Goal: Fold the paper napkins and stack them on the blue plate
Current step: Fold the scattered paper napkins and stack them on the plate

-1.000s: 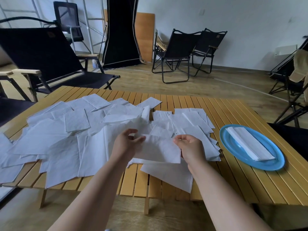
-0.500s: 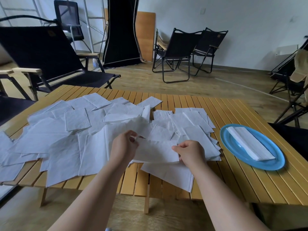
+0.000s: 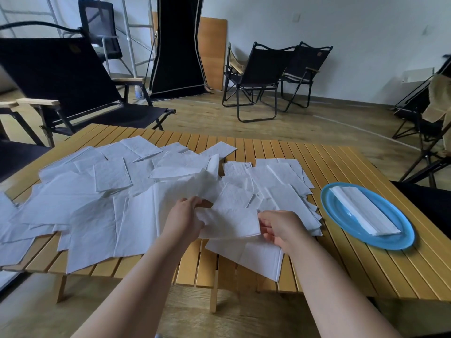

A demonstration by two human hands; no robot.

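Folded napkin (image 3: pixel 228 223) pinched at both short ends, left hand (image 3: pixel 183 217) and right hand (image 3: pixel 280 228), long axis along table's near edge (image 3: pixel 341 276), blue plate (image 3: pixel 400 240) rightward, nearer right hand.

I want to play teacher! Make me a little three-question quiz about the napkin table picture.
1. True or false: the blue plate already has folded napkins on it.
2. Which hand is nearer the plate: A) left hand B) right hand?
3. Fill in: both hands hold one folded ____ between them.

Key:
1. True. A small stack lies across the plate.
2. B. The plate sits on the wooden table on the person's right side.
3. Napkin, held above the loose napkins spread over the table.
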